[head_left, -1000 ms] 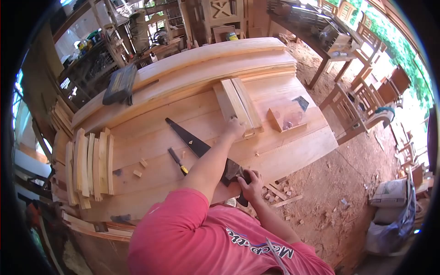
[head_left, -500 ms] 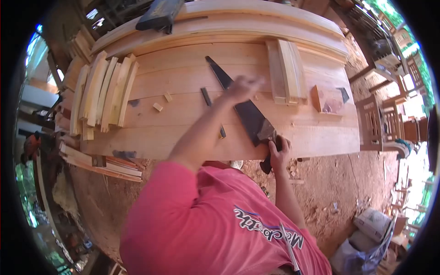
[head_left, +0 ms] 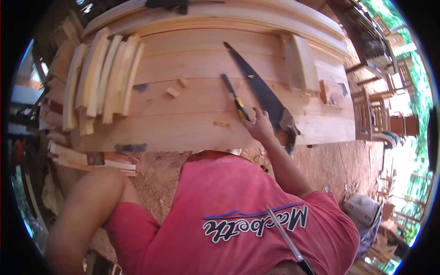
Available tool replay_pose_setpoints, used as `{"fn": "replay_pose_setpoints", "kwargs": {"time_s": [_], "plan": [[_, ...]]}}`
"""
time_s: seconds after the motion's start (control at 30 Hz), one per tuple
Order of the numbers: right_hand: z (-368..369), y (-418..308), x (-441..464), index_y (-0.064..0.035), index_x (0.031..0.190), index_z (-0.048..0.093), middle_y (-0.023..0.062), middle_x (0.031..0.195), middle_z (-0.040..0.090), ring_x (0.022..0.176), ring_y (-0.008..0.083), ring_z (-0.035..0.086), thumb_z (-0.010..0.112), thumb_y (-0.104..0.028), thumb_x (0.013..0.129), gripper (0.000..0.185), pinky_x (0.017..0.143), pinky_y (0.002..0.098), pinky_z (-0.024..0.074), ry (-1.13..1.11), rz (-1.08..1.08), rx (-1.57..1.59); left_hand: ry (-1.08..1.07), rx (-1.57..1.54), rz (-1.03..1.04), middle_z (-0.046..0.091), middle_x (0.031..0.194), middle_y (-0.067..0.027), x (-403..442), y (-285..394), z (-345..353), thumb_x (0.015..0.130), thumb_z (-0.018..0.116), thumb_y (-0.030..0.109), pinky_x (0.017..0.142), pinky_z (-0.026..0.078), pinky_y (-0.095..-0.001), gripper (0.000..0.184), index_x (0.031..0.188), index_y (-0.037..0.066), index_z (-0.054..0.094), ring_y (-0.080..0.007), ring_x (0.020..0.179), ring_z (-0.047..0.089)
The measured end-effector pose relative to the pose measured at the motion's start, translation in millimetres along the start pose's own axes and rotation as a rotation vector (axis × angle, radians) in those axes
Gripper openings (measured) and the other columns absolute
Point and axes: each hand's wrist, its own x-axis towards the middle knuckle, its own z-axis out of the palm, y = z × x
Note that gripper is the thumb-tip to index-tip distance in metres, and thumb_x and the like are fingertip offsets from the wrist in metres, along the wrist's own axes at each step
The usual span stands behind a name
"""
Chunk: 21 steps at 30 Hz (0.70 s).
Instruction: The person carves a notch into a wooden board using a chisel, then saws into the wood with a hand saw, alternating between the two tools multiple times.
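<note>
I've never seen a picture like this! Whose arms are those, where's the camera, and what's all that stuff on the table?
There is no robot here, just a person in a pink shirt working with bare hands. The camera sits on that person's head, looking forward and down, so you see roughly what they see.

The right hand is right at the yellow-and-black handle of a chisel; I can't tell whether it grips it. The left arm bends back at the side, and its hand is out of view.

On the wooden table lie a saw, a bunch of wood strips on the left, small wood bits, and long boards along the far side.
</note>
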Motion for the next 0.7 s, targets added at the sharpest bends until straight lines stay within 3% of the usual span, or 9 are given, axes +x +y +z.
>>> {"fn": "replay_pose_setpoints", "kwargs": {"time_s": [0.1, 0.17, 0.2, 0.27, 0.33, 0.37, 0.43, 0.57, 0.7], "plan": [[21, -10, 27, -0.0013, 0.114, 0.071, 0.0173, 0.089, 0.075, 0.082, 0.0322, 0.073, 0.079, -0.027, 0.077, 0.046, 0.075, 0.0423, 0.0561, -0.035, -0.103, -0.014, 0.393, 0.154, -0.050, 0.044, 0.072, 0.0084, -61, -9, -45, 0.109, 0.043, 0.045, 0.052, 0.034, -0.0206, 0.039, 0.092, 0.012, 0.053, -0.0035, 0.060, 0.041], [30, -37, 50, -0.0016, 0.117, 0.070, 0.0192, 0.094, 0.074, 0.088, 0.0329, 0.072, 0.075, -0.021, 0.080, 0.042, 0.078, 0.0430, 0.0557, 0.019, -0.087, 0.030, 0.493, -0.031, -0.493, 0.063, 0.062, -0.0094, -120, -16, -85, 0.084, 0.055, 0.022, 0.064, 0.054, -0.0370, 0.032, 0.067, 0.001, 0.070, -0.0251, 0.066, 0.064], [27, -56, 59, -0.0004, 0.122, 0.067, 0.0205, 0.096, 0.073, 0.089, 0.0347, 0.071, 0.073, -0.017, 0.083, 0.042, 0.081, 0.0424, 0.0556, 0.105, -0.133, 0.050, 0.400, 0.501, -0.600, 0.065, 0.068, -0.0113, -163, -31, -121, 0.086, 0.052, 0.022, 0.063, 0.051, -0.0367, 0.032, 0.065, 0.004, 0.069, -0.0242, 0.068, 0.062], [28, -75, 77, -0.0018, 0.128, 0.064, 0.0230, 0.110, 0.068, 0.093, 0.0371, 0.069, 0.073, -0.016, 0.086, 0.046, 0.084, 0.0417, 0.0542, 0.263, -0.206, 0.226, 0.608, 0.620, -1.148, 0.068, 0.083, -0.0076, -226, -68, -83, 0.098, 0.051, 0.021, 0.072, 0.048, -0.0297, 0.032, 0.080, 0.003, 0.072, -0.0160, 0.077, 0.061], [17, -74, 84, -0.0021, 0.131, 0.063, 0.0206, 0.119, 0.066, 0.100, 0.0335, 0.067, 0.073, -0.021, 0.088, 0.048, 0.088, 0.0393, 0.0535, 0.338, -0.257, 0.181, 0.189, 0.584, -1.615, 0.069, 0.093, -0.0031, -259, -86, -85, 0.102, 0.054, 0.031, 0.077, 0.048, -0.0279, 0.036, 0.101, 0.000, 0.071, -0.0110, 0.084, 0.060], [5, -63, 81, -0.0040, 0.131, 0.063, 0.0201, 0.121, 0.065, 0.104, 0.0321, 0.065, 0.073, -0.023, 0.089, 0.048, 0.090, 0.0383, 0.0523, 0.339, -0.272, 0.171, 0.070, 0.691, -1.685, 0.072, 0.102, -0.0109, -291, -92, -91, 0.098, 0.060, 0.037, 0.084, 0.050, -0.0340, 0.043, 0.109, -0.004, 0.069, -0.0221, 0.091, 0.067], [-14, -26, 55, -0.0058, 0.133, 0.062, 0.0204, 0.122, 0.064, 0.110, 0.0341, 0.063, 0.074, -0.019, 0.087, 0.049, 0.097, 0.0415, 0.0494, 0.483, -0.222, 0.157, -0.340, 0.945, -1.650, 0.072, 0.108, -0.0206, -354, -106, -112, 0.093, 0.065, 0.044, 0.095, 0.050, -0.0416, 0.051, 0.110, -0.004, 0.070, -0.0373, 0.104, 0.068], [-32, 76, -16, -0.0061, 0.140, 0.055, 0.0238, 0.122, 0.064, 0.113, 0.0414, 0.062, 0.068, -0.025, 0.082, 0.063, 0.101, 0.0511, 0.0479, 0.777, 0.281, -0.378, -0.588, 1.200, -1.548, 0.069, 0.112, -0.0280, -371, -130, -97, 0.090, 0.070, 0.040, 0.090, 0.054, -0.0460, 0.051, 0.112, -0.005, 0.068, -0.0391, 0.104, 0.068], [-51, 113, -55, 0.0027, 0.151, 0.035, 0.0329, 0.145, 0.048, 0.131, 0.0471, 0.051, 0.067, -0.024, 0.071, 0.090, 0.110, 0.0487, 0.0417, 0.281, 0.491, -0.221, -0.890, 1.149, -1.651, 0.070, 0.104, -0.0280, -385, -154, -91, 0.079, 0.069, 0.028, 0.090, 0.055, -0.0512, 0.039, 0.103, -0.001, 0.074, -0.0457, 0.099, 0.068]]}}
